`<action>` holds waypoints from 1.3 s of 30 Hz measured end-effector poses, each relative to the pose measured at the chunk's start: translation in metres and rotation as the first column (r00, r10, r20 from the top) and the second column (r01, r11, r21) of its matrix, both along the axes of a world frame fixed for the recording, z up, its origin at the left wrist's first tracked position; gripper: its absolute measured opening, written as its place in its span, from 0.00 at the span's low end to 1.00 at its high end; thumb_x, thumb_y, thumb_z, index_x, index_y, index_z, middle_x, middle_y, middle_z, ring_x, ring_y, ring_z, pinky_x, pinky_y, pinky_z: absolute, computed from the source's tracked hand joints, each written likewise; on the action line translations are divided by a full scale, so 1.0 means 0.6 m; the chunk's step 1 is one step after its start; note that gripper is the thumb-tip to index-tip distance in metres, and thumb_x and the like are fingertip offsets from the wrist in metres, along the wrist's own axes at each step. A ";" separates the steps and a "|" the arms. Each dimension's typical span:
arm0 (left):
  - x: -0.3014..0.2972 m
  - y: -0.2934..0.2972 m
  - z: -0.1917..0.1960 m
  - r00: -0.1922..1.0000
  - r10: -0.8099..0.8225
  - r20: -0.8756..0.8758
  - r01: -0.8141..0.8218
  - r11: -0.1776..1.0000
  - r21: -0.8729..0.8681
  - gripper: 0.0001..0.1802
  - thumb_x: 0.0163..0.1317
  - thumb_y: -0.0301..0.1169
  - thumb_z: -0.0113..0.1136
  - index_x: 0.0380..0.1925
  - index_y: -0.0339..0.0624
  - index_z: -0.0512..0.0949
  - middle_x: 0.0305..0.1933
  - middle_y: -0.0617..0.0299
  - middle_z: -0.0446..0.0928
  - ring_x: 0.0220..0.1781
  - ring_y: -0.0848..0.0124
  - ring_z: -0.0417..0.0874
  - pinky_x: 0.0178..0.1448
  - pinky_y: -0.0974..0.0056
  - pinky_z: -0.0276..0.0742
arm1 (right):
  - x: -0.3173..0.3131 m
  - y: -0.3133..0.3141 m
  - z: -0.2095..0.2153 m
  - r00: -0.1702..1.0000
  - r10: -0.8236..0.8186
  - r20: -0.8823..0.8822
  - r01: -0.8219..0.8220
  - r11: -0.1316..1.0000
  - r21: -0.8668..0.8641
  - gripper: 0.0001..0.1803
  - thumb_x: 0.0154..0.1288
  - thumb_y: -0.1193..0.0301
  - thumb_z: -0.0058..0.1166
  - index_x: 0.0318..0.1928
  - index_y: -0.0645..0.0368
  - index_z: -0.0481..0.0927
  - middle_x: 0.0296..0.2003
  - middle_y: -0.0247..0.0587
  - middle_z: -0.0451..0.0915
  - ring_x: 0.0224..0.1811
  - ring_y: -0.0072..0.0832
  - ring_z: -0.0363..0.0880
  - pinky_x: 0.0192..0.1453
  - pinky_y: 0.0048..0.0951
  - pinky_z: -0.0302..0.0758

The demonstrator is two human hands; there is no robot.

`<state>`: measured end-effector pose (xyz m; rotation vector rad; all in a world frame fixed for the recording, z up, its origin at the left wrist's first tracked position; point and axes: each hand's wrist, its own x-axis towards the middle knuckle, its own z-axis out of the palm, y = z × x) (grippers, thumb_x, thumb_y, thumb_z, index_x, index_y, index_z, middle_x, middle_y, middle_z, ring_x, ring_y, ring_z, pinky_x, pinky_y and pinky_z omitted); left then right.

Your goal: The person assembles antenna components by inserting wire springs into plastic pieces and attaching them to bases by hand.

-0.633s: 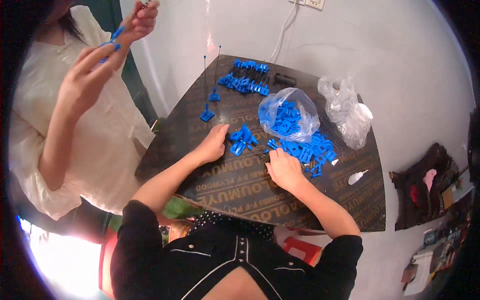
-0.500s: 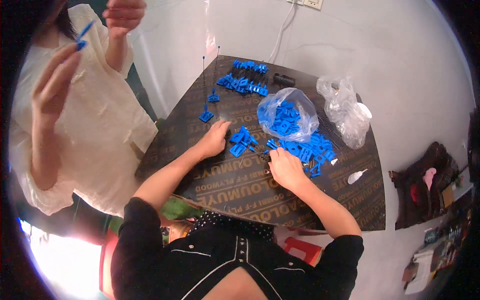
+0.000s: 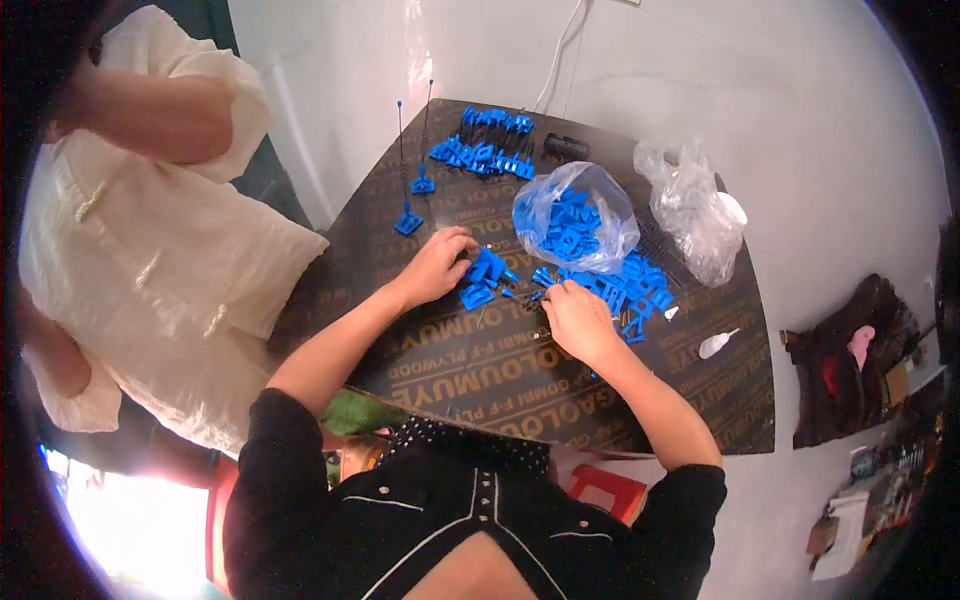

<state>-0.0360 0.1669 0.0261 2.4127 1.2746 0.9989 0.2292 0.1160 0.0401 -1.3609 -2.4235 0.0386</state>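
Observation:
My left hand [image 3: 436, 266] is beside a small heap of blue plastic pieces [image 3: 484, 279], fingers apart and curved, fingertips at the heap's left edge. My right hand [image 3: 578, 316] rests lower right of that heap. Its fingers are drawn together at the near-left edge of a larger spread of loose blue parts [image 3: 640, 285]; what they pinch, if anything, is hidden. Just behind, a clear plastic bag [image 3: 530, 222] lies open, full of similar blue parts. Two blue square bases with thin black upright rods [image 3: 408, 222] stand beyond my left hand.
Rows of blue pieces with black rods [image 3: 485, 158] lie at the table's back, beside a black object [image 3: 567, 147]. A crumpled clear bag [image 3: 690, 215] and a small white nozzle bottle [image 3: 716, 343] are on the right. A person in a cream top [image 3: 170, 240] stands at the left.
My left hand has shifted up and right toward the small heap, its fingers spreading. My right hand stays about where it was. The other person has turned, with the raised hands now lowered or hidden.

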 end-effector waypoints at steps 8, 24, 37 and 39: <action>0.005 0.043 0.018 0.969 -0.092 -0.228 0.115 0.989 0.089 0.12 0.50 0.25 0.60 0.37 0.39 0.77 0.47 0.51 0.73 0.58 0.53 0.69 0.62 0.55 0.64 | -0.012 0.015 -0.005 0.999 -0.041 0.005 0.041 0.999 -0.034 0.08 0.58 0.70 0.53 0.32 0.63 0.73 0.31 0.50 0.76 0.36 0.48 0.77 0.39 0.45 0.73; 0.010 -0.021 0.078 0.997 -0.038 0.065 0.026 0.982 0.185 0.08 0.51 0.22 0.61 0.31 0.39 0.73 0.35 0.56 0.77 0.38 0.57 0.79 0.42 0.61 0.76 | -0.004 -0.006 0.054 0.989 0.037 -0.144 -0.016 0.989 0.145 0.09 0.56 0.73 0.56 0.35 0.62 0.71 0.29 0.49 0.77 0.34 0.47 0.76 0.37 0.44 0.72; 0.046 -0.096 0.101 0.481 0.084 0.872 0.489 0.800 -0.347 0.18 0.57 0.17 0.56 0.48 0.27 0.68 0.45 0.49 0.76 0.40 0.66 0.82 0.47 0.65 0.81 | 0.030 0.011 0.103 0.966 0.216 -0.144 -0.152 0.919 0.364 0.09 0.53 0.79 0.54 0.36 0.62 0.70 0.31 0.48 0.73 0.36 0.46 0.72 0.40 0.41 0.69; 0.047 -0.103 0.104 0.510 0.125 0.851 0.492 0.770 -0.407 0.23 0.56 0.17 0.57 0.52 0.25 0.66 0.44 0.49 0.76 0.41 0.66 0.82 0.48 0.65 0.80 | 0.032 0.012 0.110 0.962 0.220 -0.164 -0.150 0.921 0.359 0.10 0.52 0.81 0.54 0.36 0.62 0.71 0.31 0.48 0.73 0.37 0.46 0.72 0.42 0.40 0.69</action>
